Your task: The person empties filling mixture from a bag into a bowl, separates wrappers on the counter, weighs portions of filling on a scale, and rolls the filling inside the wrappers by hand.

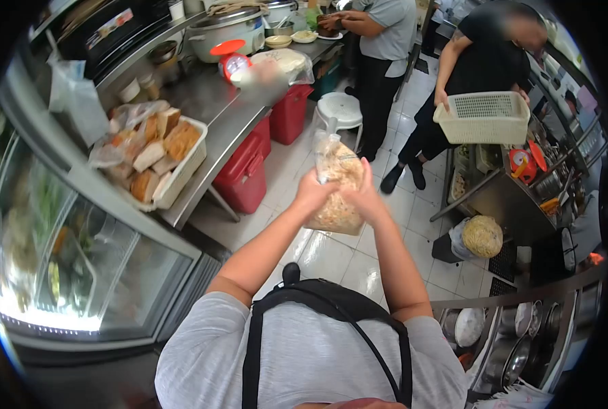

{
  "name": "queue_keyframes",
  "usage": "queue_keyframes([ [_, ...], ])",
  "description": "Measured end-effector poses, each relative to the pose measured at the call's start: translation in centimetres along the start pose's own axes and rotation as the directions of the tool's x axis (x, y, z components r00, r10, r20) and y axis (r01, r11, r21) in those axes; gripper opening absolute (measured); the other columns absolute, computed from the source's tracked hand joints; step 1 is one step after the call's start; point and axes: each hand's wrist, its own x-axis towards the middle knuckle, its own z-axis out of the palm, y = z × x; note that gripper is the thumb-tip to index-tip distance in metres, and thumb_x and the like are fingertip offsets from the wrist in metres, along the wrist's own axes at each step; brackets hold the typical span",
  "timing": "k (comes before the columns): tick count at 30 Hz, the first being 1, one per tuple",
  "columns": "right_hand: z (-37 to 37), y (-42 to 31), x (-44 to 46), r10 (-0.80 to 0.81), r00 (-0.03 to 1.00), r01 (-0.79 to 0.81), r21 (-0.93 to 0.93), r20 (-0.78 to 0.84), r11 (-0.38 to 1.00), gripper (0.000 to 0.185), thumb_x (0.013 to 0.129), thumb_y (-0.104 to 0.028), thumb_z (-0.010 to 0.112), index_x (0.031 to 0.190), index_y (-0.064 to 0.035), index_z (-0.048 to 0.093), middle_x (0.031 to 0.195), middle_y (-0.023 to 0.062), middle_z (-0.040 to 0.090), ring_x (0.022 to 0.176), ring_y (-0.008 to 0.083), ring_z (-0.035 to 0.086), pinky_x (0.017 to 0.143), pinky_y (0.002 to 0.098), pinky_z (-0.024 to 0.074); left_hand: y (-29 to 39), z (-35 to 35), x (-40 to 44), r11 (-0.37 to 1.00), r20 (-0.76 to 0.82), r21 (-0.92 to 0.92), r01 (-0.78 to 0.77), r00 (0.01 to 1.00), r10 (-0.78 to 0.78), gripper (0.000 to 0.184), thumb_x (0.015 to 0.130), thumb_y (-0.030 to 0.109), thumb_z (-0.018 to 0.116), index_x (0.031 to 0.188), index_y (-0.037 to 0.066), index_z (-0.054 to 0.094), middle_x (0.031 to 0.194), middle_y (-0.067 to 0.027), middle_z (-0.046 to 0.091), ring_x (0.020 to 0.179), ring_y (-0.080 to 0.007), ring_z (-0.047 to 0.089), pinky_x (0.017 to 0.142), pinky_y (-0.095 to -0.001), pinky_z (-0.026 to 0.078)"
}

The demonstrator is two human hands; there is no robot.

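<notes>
Between my two hands is a clear plastic bag filled with pale, crumbly food flecked with orange, held out in front of me above the tiled floor. My left hand grips its left side, and my right hand clasps the right side, thumb across the front. The bag's narrow top is gathered and points away from me. I cannot make out exactly what the food is.
A bread-filled basket stands on the steel counter at left, with red bins below. A white stool is ahead. At right, a person in black carries a cream basket; another person in grey works at the back.
</notes>
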Motion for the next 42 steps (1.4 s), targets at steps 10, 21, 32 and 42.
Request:
queue_keyframes([
  [10,5.4,4.4,12.5,0.0,0.999,0.005,-0.084,0.054,0.996,0.071,0.06,0.002,0.063,0.123,-0.0034,0.03,0.114,0.0112,0.043,0.106,0.0181,0.044,0.089,0.029,0.0366,-1.7,-7.6,15.5,0.949,0.133,-0.293,0.119,0.988,-0.083,0.041,0.084,0.022,0.051,0.116,0.001,0.037,0.108,-0.0122,0.049,0.094,-0.0178,0.053,0.081,-0.0306,0.044],
  [21,3.7,5.9,22.3,-0.032,0.937,0.111,-0.211,0.348,0.971,0.023,0.054,0.005,0.057,0.072,-0.0054,0.049,0.075,0.0006,0.052,0.073,0.01,0.049,0.068,0.0222,0.0383,-9.1,-11.4,25.1,0.564,0.407,-0.638,0.524,0.852,-0.33,0.055,0.086,0.045,0.037,0.119,0.001,0.042,0.115,-0.013,0.05,0.103,-0.023,0.052,0.089,-0.0377,0.04],
  [32,2.6,11.9,30.3,0.22,0.888,-0.29,0.119,0.403,0.95,0.091,0.059,-0.02,0.066,0.133,-0.0092,0.014,0.128,0.0156,0.025,0.106,0.0234,0.044,0.09,0.0332,0.0349,-8.6,-11.6,29.1,0.618,0.219,-0.693,0.371,0.925,-0.311,0.041,0.081,0.022,0.056,0.115,0.003,0.045,0.105,-0.0095,0.056,0.092,-0.0208,0.057,0.082,-0.0356,0.045],
  [42,10.9,9.5,32.8,0.336,0.941,-0.321,0.413,0.039,0.852,0.036,0.064,0.006,0.047,0.1,-0.0011,0.048,0.089,0.0067,0.056,0.08,0.0162,0.056,0.07,0.0269,0.0462,-9.4,-14.1,33.4,0.995,0.034,0.066,0.077,0.996,-0.08,0.045,0.078,0.02,0.061,0.118,0.008,0.044,0.113,-0.0065,0.05,0.101,-0.0151,0.048,0.086,-0.0292,0.041],
])
